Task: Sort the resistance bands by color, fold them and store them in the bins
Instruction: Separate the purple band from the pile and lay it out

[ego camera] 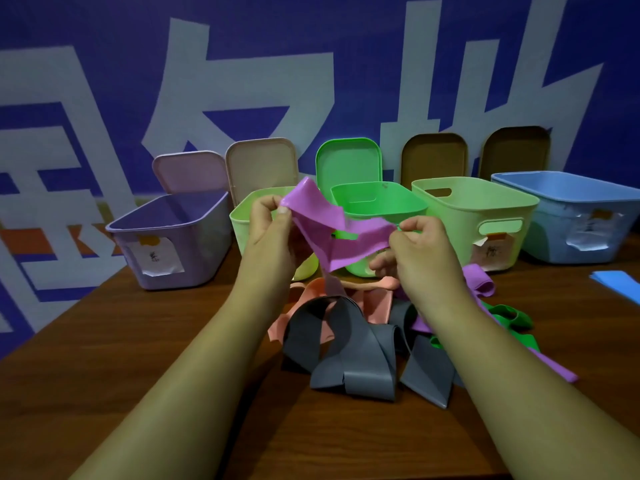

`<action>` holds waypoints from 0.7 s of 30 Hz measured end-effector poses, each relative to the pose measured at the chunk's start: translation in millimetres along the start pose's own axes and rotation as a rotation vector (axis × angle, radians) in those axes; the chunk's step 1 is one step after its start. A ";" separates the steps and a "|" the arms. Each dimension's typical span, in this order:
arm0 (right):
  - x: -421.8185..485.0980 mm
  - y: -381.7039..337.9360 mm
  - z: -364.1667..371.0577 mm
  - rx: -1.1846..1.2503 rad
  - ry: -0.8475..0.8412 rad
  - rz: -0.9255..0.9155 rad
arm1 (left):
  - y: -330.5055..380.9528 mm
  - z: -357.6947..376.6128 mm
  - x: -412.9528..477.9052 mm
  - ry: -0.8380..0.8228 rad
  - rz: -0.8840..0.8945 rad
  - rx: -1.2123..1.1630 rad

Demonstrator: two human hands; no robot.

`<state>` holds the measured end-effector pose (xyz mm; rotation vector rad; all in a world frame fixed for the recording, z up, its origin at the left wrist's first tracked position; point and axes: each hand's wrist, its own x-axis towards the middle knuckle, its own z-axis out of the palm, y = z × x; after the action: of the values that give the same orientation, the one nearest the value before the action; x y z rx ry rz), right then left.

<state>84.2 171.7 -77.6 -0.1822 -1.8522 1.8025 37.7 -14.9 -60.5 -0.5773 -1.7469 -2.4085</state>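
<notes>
While pinching purple band [332, 230] between left hand [268, 233] and right hand [424, 252], may snag trailing end in tangled pile [349, 344] below.

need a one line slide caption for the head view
Sorting: left hand and right hand pinch a purple band over a pile of bands, five open bins behind.

Arms extended forward, left grip [269, 227] and right grip [420, 249] each pinch the purple band [327, 225].
</notes>
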 end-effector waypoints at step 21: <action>6.6 2.8 -16.4 -0.250 0.279 -0.107 | 0.7 -50.2 10.5 0.080 0.399 1.317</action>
<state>85.4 189.5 -79.1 -0.3981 -1.8405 1.3925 16.3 -60.6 -69.4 -0.4974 -2.3304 -0.6805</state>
